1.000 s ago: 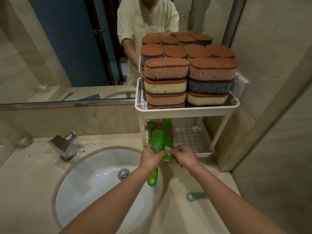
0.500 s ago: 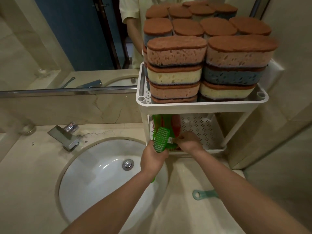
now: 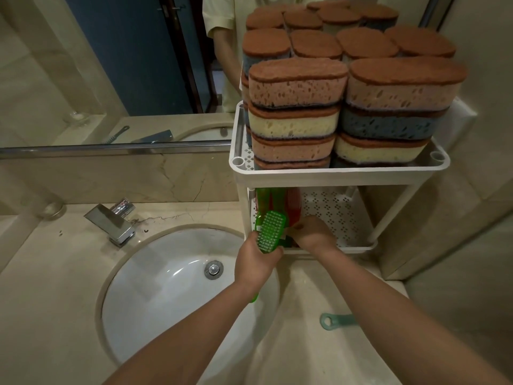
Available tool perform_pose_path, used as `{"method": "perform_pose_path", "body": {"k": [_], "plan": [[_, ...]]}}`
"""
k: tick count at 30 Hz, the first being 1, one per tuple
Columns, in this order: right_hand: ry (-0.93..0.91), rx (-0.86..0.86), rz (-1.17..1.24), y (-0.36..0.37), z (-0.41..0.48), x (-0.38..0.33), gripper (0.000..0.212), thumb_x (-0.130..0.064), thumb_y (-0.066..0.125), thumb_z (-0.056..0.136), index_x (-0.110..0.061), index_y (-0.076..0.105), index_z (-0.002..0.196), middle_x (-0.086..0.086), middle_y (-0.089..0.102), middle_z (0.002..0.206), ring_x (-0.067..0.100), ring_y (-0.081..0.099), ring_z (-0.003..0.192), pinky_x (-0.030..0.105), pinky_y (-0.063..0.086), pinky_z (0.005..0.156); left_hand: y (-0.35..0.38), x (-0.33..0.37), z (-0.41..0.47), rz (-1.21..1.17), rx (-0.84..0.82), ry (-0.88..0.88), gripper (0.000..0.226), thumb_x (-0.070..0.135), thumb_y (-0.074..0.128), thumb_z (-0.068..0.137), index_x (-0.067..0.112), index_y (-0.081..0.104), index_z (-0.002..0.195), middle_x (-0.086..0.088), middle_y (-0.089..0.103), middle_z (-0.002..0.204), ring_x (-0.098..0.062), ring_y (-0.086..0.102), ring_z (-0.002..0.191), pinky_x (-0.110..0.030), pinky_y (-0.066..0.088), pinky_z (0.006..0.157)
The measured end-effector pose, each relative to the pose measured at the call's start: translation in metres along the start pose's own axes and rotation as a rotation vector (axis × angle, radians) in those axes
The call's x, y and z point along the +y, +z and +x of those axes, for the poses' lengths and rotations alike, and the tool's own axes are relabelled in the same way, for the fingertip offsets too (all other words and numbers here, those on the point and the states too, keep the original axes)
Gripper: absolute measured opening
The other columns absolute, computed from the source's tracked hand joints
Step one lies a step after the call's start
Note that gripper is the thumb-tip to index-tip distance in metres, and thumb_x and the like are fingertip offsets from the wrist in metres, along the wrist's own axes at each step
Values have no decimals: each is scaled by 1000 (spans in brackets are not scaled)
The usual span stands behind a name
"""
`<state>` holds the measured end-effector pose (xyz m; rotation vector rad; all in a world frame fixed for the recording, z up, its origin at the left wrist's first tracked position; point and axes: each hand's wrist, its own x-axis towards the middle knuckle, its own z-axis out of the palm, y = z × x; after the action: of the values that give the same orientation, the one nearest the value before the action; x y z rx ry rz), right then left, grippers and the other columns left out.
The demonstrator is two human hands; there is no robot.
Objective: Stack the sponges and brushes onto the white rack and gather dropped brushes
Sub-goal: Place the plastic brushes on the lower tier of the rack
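Aloft in left hand [image 3: 256, 262], green brush [image 3: 270, 232]

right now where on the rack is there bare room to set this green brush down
The lower shelf is bare to the right of the red brush and the right hand, out to its right edge. Its left end is crowded with brushes, and the top shelf is packed with sponges. The green brush is in the left hand.

Both bare forearms are stretching forward, close together. The left hand [image 3: 256, 263] is gripping a green brush [image 3: 271, 232], fingers curled round it. The right hand [image 3: 313, 234] is lying knuckles-up, its fingertips hidden.
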<state>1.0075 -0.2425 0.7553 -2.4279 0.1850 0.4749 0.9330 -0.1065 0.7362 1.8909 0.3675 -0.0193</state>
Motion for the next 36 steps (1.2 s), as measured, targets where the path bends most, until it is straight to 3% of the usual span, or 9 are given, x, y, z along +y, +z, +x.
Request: {"method": "perform_pose_path", "body": {"k": [3,6,8,11,15,19,25,29,36], "plan": [[-57,53,52,-2,-2,5,27,-33,59,90,-17,74,74,0,68,75,18,65,75,30,48,66,1,6,-2,-23,-20,16,28,45,72,65,32,56,84,13,63,67,0,58,58,-17,41,50],[-74,113,345,-5,-12,7,34,-33,58,92,-19,64,62,0,62,63,18,59,65,28,40,59,3,13,-5,-67,-58,7,28,54,60,68,37,57,91,14,63,71,-11,60,65,-27,45,58],[-22,121,565,-8,-22,5,38,-35,55,94,-17,62,61,2,59,54,15,53,50,25,38,51,4,19,-7,-92,-82,14,35,53,48,73,37,57,103,6,64,87,-25,60,77,-40,48,69],[85,-17,693,-15,-42,3,48,-44,47,94,-15,57,57,2,52,45,12,39,35,19,28,39,4,29,-12,-30,-100,39,49,47,36,78,29,54,120,-3,62,103,-33,60,95,-43,50,79],[157,-296,827,-23,-65,14,59,-57,33,96,-16,51,59,-2,44,46,7,29,33,15,16,35,4,43,-23,95,-96,185,33,40,36,80,32,53,106,1,60,97,-20,58,90,-38,49,79],[197,-332,1071,-32,-78,24,56,-61,37,94,-15,51,64,-3,40,49,6,25,34,13,14,33,6,49,-32,159,-132,333,27,27,42,86,27,57,108,4,56,100,-16,55,92,-40,49,82],[146,-342,1126,-47,-88,30,36,-44,47,95,-13,60,84,-1,44,53,4,31,34,13,18,29,9,53,-36,263,-87,491,35,15,50,89,20,59,123,5,53,117,-14,47,113,-39,42,100],[126,-329,1055,-51,-89,28,24,-38,62,87,-15,59,81,-2,48,54,4,36,35,12,20,29,5,54,-34,273,-35,533,41,7,53,87,28,63,120,2,46,127,-17,40,124,-36,36,108],[72,-382,940,-57,-87,26,19,-21,66,88,-5,66,100,12,73,80,9,64,49,14,41,34,3,49,-21,326,-95,433,57,6,50,93,38,47,140,2,43,117,-10,48,104,-28,47,92]]}}
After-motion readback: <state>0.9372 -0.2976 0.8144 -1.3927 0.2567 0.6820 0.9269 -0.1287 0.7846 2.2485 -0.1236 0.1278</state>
